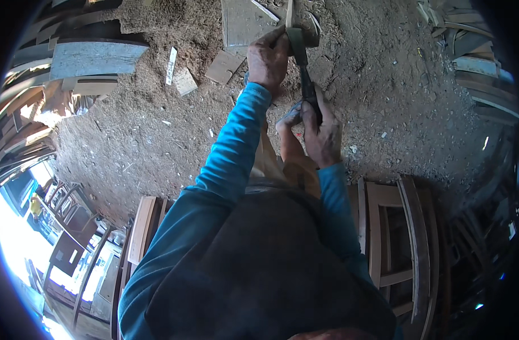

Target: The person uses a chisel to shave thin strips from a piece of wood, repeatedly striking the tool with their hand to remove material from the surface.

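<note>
The dirt floor (384,107), strewn with shavings and sawdust, spreads around the person, with stacked lumber on either side: a broad grey board (98,59) stands out on the left, pale planks (477,66) on the right, and curved wooden frames (415,243) stand to the lower right. Ahead, at the upper edge, a flat wooden slab (245,25) lies on the floor, and the hands work at its right side. A dark hatchet-like tool (303,67) is there, its long axis running away from the body and leaning slightly left, handle toward the person and broad head at the far end. The right hand (323,133) is closed around the handle's near end; the left hand (268,62) is farther forward, just left of the head and so the nearer of the two to it. The hands are apart, the handle spanning between them. Beyond the head a narrow pale wood strip (290,10) points almost straight away; the left fingers curl in where it meets the head, but whether they grip it cannot be told, since its near end is hidden. I can make out no container nearby. Smaller offcuts lie left of the left hand: a square brown piece (224,66), a pale block (185,82) and a thin whitish slat (171,66).
</note>
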`<action>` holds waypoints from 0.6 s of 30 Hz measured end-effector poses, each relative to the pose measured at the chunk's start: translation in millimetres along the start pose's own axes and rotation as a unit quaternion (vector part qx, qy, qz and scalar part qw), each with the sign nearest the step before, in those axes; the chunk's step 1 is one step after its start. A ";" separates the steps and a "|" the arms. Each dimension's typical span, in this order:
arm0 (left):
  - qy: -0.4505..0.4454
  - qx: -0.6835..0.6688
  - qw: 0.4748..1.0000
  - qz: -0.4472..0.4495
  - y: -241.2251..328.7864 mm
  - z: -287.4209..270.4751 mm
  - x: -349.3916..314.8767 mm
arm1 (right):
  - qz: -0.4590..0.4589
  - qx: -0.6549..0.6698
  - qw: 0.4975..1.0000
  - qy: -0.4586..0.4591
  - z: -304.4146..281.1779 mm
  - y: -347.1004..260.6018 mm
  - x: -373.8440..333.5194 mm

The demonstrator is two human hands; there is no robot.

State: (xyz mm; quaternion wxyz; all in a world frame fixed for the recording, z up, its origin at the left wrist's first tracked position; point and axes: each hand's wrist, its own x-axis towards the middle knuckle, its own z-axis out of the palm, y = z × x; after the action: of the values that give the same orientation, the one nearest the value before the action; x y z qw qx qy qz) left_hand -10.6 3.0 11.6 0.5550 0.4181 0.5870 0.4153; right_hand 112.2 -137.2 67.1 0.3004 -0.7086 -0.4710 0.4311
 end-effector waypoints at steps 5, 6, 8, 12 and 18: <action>-0.006 0.037 0.999 0.012 -3.0 0.5 1.0 | 0.008 0.029 1.000 -0.009 5.2 -17.1 33.3; -0.002 0.044 0.999 0.011 -3.1 1.1 -0.5 | 0.008 0.017 1.000 -0.011 5.1 -22.5 43.5; 0.003 0.062 0.998 0.014 -2.9 -1.0 0.4 | -0.002 -0.002 1.000 -0.007 9.4 -24.4 43.7; -0.007 0.085 0.996 -0.006 -3.3 -6.0 -2.5 | 0.030 0.002 0.999 -0.016 8.0 -21.1 4.8; 0.010 0.138 0.989 0.054 -5.3 -0.3 -0.5 | 0.074 0.065 0.995 -0.033 5.5 -29.4 25.7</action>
State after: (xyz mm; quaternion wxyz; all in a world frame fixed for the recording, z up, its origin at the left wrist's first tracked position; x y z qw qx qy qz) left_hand -11.0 0.9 6.7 0.4628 0.5174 0.6210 0.3641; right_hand 100.0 -102.2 80.7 0.2979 -0.7058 -0.3980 0.5046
